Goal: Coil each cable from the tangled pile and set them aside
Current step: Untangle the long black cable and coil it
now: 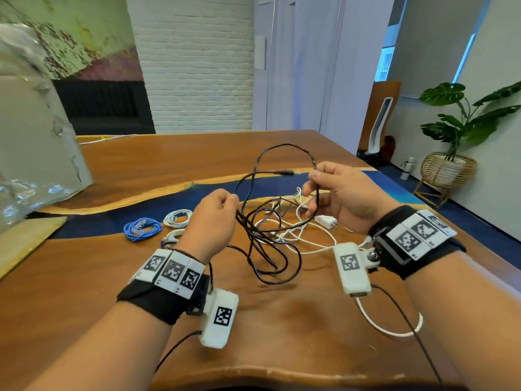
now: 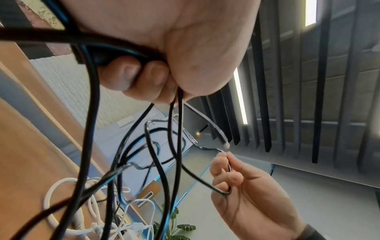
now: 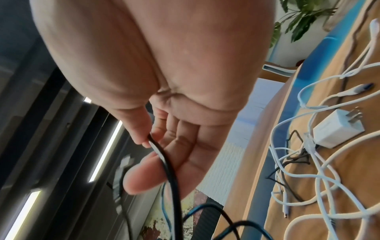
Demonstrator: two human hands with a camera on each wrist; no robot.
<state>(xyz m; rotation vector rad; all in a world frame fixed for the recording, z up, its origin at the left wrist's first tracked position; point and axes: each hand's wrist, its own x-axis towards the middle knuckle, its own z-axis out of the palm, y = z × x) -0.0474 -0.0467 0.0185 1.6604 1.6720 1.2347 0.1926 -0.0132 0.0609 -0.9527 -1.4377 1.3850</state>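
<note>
A long black cable (image 1: 265,246) hangs in loose loops above the wooden table (image 1: 296,320). My left hand (image 1: 217,210) grips several gathered loops of it, fingers curled round the strands (image 2: 144,71). My right hand (image 1: 329,190) pinches one strand between thumb and forefinger (image 3: 152,141), raised to the right of the left hand. A loop of the black cable arcs up behind both hands, its plug end (image 1: 287,173) sticking out near the right hand. Under them lies a tangle of white cables (image 1: 293,232) with a white charger plug (image 1: 327,221).
Coiled cables lie at the left: a blue one (image 1: 142,228), a white one (image 1: 177,218) and another (image 1: 172,237) partly hidden by my left wrist. A large plastic-wrapped board (image 1: 33,136) stands at the far left. A potted plant (image 1: 451,148) stands on the floor beyond the table's right edge.
</note>
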